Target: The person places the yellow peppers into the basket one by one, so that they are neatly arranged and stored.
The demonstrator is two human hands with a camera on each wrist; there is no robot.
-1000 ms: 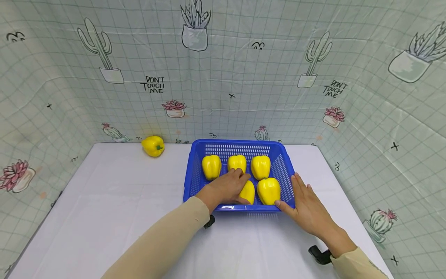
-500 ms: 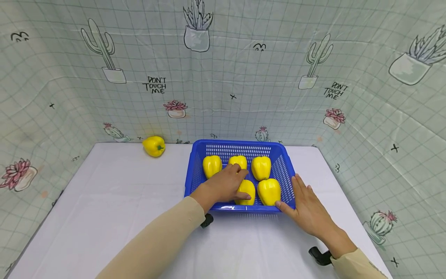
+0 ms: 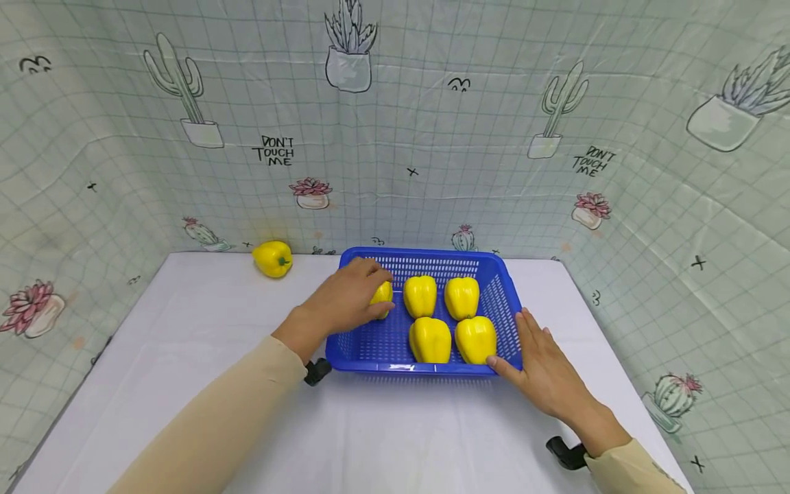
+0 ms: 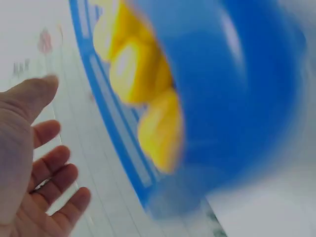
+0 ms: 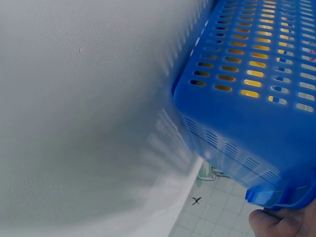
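Note:
A blue perforated plastic basket [image 3: 407, 368] holds several yellow bell peppers in two rows. My left hand [image 3: 339, 298] hovers over the basket's left side, overlapping the back-left bell pepper [image 3: 385, 292] in the head view. In the left wrist view, that hand [image 4: 37, 163] has loosely spread fingers and an empty palm. My right hand [image 3: 551, 370] rests against the basket's right side, fingers straight along the outside and thumb at the front right corner. Two bell peppers, one at left [image 3: 430, 340] and one at right [image 3: 476, 339], fill the front row, beside bare basket floor.
Another yellow bell pepper [image 3: 273, 259] lies on its side at the back left of the white-covered table [image 3: 234, 329]. A cactus-print curtain [image 3: 401, 137] encloses the back and sides. Black wrist mounts [image 3: 566, 453] sit on both wrists.
My left hand has let go of the front-left bell pepper and moved left and back within the basket's area. My right hand stays at the basket's right side.

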